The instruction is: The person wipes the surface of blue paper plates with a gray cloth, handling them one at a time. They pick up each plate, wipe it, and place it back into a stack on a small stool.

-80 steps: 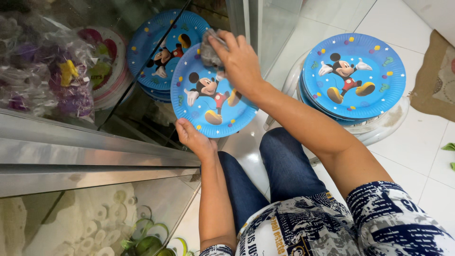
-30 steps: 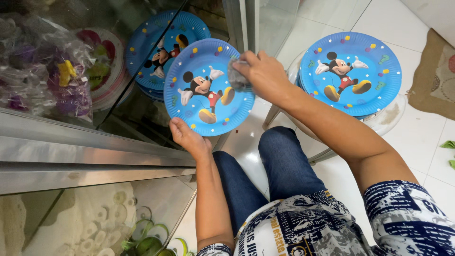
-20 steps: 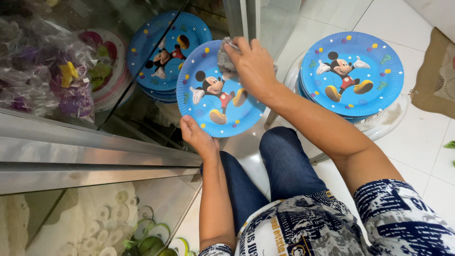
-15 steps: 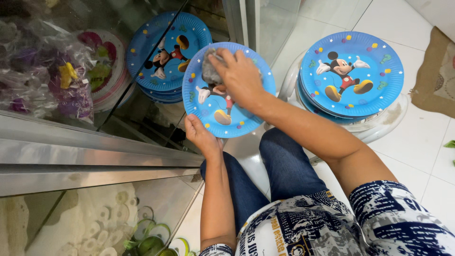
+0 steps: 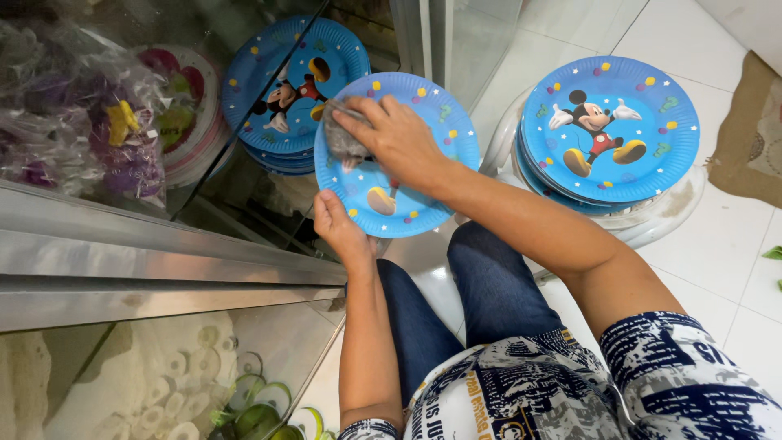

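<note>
Left hand grips the lower rim of the blue paper plate — right hand, fingers clamped on a grey cloth, has shifted from the plate's right edge to its upper-left face — wiping continues.

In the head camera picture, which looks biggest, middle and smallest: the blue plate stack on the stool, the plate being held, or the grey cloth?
1. Blue plate stack, slightly.
2. Held plate, near the same size, so unsure.
3. Grey cloth, plainly smallest.

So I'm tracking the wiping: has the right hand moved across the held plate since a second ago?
Yes. The right hand with its grey cloth has gone from the plate's right rim, the side nearer the stacked plates, to its upper left.
</note>
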